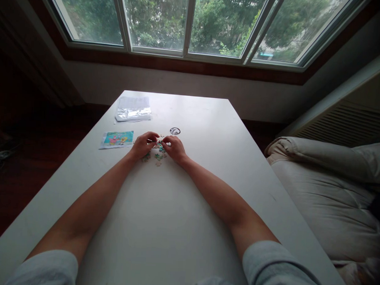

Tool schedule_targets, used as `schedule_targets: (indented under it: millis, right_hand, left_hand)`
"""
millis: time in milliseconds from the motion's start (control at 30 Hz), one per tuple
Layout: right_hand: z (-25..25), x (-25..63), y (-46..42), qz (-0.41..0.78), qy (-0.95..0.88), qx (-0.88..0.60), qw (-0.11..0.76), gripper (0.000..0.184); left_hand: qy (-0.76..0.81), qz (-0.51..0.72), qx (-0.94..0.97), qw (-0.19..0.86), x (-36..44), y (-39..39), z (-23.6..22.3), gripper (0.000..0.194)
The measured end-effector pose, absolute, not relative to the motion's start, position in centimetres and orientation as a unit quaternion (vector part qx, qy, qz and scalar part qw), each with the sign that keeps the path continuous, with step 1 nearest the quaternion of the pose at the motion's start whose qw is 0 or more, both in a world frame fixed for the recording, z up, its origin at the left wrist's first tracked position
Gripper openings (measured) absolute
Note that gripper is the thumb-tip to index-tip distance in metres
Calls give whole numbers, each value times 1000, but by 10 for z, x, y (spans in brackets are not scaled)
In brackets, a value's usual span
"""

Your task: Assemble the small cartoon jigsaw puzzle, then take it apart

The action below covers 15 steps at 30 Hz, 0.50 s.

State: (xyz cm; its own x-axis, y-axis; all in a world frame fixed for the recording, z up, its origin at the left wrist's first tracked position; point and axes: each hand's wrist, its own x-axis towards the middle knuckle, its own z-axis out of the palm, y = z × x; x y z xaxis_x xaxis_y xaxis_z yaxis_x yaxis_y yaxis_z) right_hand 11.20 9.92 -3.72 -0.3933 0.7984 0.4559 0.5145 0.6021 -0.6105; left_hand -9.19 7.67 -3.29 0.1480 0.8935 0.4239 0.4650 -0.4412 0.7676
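Note:
Small jigsaw puzzle pieces (158, 157) in green, teal and pale tones lie in a loose pile on the white table (175, 200). My left hand (142, 145) is at the pile's left side, fingers curled toward the thumb; what they hold is too small to make out. From the right, my right hand (175, 148) reaches in with thumb and forefinger pinched at a small dark puzzle piece (160, 142). The two hands' fingertips are close together over the pile. Left of my left hand lies a colourful picture sheet (118, 139) with cartoon figures on teal.
A clear plastic bag (134, 109) lies toward the table's far left corner. Just beyond my right hand is a round dark-rimmed item (175, 131). A pale padded seat (312, 196) stands to the right, and a window (188, 26) is beyond the table.

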Motion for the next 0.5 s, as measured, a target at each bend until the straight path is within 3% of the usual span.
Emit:
schedule_targets:
  millis: [200, 500]
  right_hand:
    - [-38, 110, 101, 190, -827, -407, 339, 12]
    - [-39, 112, 103, 204, -814, -407, 360, 14]
  left_hand:
    - [519, 425, 715, 197, -101, 76, -27, 27]
    - [566, 404, 712, 100, -114, 82, -29, 23]
